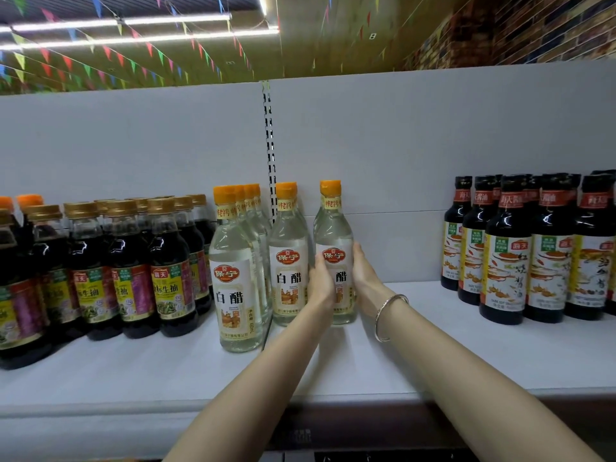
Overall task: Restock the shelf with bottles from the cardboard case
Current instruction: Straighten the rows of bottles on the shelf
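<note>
A clear white-vinegar bottle (333, 235) with an orange cap stands upright on the white shelf (433, 345). My left hand (321, 285) grips its left side and my right hand (365, 275) grips its right side, over the label. A second like bottle seems to stand right behind it. To its left stands another vinegar bottle (288, 255), and further left a row of several vinegar bottles (233, 278). The cardboard case is not in view.
Dark soy-sauce bottles with gold caps (133, 268) fill the shelf's left part. Dark bottles with black caps (533, 251) stand at the right. Bare shelf lies between the held bottle and the right group. A slotted upright (270, 151) runs up the grey back panel.
</note>
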### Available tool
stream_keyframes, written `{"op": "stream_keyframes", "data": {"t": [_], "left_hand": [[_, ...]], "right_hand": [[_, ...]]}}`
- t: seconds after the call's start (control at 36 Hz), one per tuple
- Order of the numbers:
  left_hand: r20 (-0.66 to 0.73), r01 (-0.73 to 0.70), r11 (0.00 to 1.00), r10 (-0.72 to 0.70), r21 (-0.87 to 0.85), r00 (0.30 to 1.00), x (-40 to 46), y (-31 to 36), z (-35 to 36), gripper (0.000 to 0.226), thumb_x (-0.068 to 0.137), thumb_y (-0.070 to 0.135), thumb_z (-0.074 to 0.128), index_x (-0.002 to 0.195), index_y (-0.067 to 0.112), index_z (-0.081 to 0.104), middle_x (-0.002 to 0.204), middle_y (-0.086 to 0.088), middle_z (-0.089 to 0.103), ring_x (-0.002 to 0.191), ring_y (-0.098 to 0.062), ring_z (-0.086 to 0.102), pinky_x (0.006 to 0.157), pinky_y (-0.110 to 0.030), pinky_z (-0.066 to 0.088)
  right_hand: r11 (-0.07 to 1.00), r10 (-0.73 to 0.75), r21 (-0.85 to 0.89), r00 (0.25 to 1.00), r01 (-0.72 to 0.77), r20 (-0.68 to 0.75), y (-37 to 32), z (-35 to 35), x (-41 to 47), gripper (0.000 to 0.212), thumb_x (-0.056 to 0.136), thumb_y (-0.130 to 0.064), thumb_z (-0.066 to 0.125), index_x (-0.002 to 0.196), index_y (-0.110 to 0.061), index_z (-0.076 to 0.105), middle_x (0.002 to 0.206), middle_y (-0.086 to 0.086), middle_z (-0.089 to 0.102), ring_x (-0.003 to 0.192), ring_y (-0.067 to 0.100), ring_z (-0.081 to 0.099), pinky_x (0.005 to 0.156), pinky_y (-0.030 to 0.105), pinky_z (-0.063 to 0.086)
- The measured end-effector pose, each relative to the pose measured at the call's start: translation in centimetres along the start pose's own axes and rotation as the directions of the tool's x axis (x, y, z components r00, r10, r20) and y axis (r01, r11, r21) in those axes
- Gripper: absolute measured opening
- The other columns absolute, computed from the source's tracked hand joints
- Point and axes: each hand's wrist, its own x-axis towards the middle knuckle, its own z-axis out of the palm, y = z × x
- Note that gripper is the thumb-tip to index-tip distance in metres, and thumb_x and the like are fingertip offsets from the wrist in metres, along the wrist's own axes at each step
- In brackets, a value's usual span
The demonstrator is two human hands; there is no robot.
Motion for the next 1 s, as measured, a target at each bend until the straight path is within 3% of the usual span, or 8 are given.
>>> {"op": "stream_keyframes", "data": {"t": [0.11, 0.31, 0.86, 1.0], "left_hand": [[-0.025, 0.028, 0.999, -0.028, 0.022, 0.999, 0.0, -1.0, 0.0, 0.058, 0.100, 0.046, 0.029, 0.145, 0.009, 0.035, 0.141, -0.016, 0.047, 0.129, -0.033, 0.046, 0.110, -0.049, 0.035], [-0.079, -0.002, 0.993, 0.011, 0.116, 0.997, 0.2, -1.6, 0.1, 0.056, 0.101, 0.040, 0.028, 0.147, 0.008, 0.028, 0.147, -0.016, 0.039, 0.134, -0.034, 0.039, 0.111, -0.050, 0.032], [-0.094, -0.030, 0.954, 0.061, 0.300, 0.994, -0.8, -1.6, 0.1, 0.060, 0.102, 0.037, 0.030, 0.151, 0.009, 0.012, 0.154, -0.014, 0.029, 0.139, -0.033, 0.032, 0.114, -0.049, 0.027], [-0.106, -0.034, 0.953, 0.069, 0.301, 0.992, -1.8, -1.5, 0.2, 0.062, 0.101, 0.035, 0.035, 0.151, 0.008, 0.010, 0.154, -0.013, 0.028, 0.140, -0.031, 0.032, 0.114, -0.047, 0.027]], "right_hand": [[1.000, -0.021, 0.000, 0.999, 0.021, -0.048, -0.1, 0.5, -0.9, 0.056, 0.102, -0.044, 0.023, 0.123, -0.007, 0.059, 0.115, 0.019, 0.065, 0.097, 0.031, 0.063, 0.068, 0.030, 0.051], [1.000, -0.016, 0.014, 0.998, 0.017, -0.066, 0.3, 1.2, -1.9, 0.050, 0.102, -0.038, 0.028, 0.126, -0.004, 0.056, 0.120, 0.020, 0.063, 0.111, 0.035, 0.060, 0.099, 0.048, 0.046], [0.999, -0.026, 0.024, 0.998, 0.028, -0.059, 0.2, 0.9, -2.9, 0.049, 0.101, -0.041, 0.033, 0.132, -0.006, 0.048, 0.126, 0.016, 0.059, 0.115, 0.031, 0.057, 0.101, 0.047, 0.044], [0.991, -0.088, -0.113, 0.992, 0.078, -0.091, 0.5, 0.0, -3.3, 0.051, 0.100, -0.043, 0.032, 0.143, -0.015, 0.034, 0.143, 0.009, 0.045, 0.128, 0.028, 0.047, 0.108, 0.046, 0.037]]}}
